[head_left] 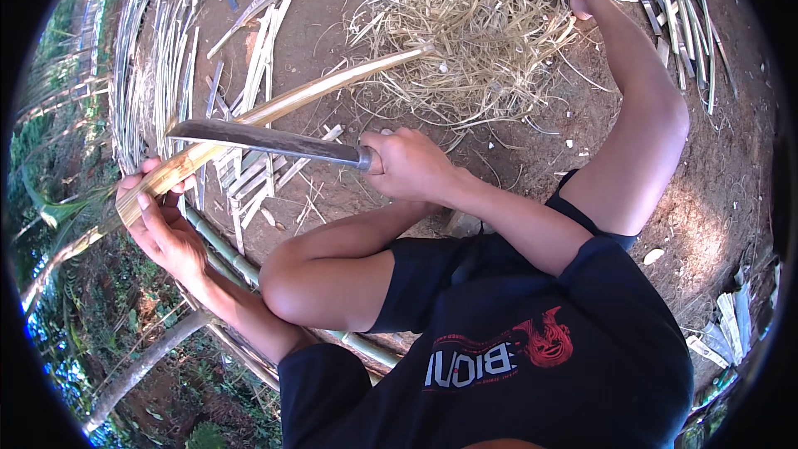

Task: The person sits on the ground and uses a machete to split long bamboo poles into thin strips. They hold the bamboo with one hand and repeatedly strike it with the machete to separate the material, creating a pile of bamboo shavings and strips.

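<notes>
My left hand [170,229] is closed around the near end of a long split bamboo strip [307,93], pale on its upper face. The strip slants away to the right, its far end over a heap of shavings. My right hand [409,165] grips the handle of a machete [274,141]. Its long dark blade points left and crosses the strip a little beyond my left hand, with the tip past the strip's far side. Whether the edge touches the strip I cannot tell. The handle is mostly hidden in my fist.
A heap of thin bamboo shavings [482,33] lies ahead on the dirt floor. Bundles of split bamboo [150,75] lie at the far left, more slats [677,8] at the far right. A green bamboo pole [220,243] runs by my left knee. Plants grow beyond the left edge.
</notes>
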`<state>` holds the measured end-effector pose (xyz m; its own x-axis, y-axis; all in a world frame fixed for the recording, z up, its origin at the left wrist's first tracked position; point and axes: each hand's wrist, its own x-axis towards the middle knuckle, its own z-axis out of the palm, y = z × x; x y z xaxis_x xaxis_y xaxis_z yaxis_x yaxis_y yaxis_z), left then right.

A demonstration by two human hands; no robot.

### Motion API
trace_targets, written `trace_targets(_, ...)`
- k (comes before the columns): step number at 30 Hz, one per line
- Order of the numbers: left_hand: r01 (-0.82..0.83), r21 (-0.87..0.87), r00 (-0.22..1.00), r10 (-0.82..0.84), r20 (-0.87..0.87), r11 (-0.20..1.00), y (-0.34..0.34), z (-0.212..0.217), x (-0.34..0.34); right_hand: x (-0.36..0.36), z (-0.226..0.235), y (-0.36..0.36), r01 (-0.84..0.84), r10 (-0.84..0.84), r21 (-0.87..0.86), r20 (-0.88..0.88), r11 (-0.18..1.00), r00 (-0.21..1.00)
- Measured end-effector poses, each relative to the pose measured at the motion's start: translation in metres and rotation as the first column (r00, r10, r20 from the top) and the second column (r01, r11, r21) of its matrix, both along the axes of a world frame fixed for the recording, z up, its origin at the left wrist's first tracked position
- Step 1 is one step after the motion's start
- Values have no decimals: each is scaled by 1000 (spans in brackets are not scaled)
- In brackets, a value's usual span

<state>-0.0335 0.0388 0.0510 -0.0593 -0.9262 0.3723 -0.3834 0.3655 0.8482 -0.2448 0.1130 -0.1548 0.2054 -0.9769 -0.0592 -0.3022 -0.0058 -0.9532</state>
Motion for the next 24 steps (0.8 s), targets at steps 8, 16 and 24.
trace_targets(8,-14,-23,1000,13,-2,1000,-8,-5,-10,-54,-94,-12,155,-131,455,-84,877,988)
trace_targets(16,200,-243,947,-124,298,949,-26,-1,6,-80,-202,-8,271,-222,638,-158,720,962)
trace_targets(24,42,-169,950,14,312,985,-9,11,-12,-41,-205,5,355,-256,397,-282,846,925)
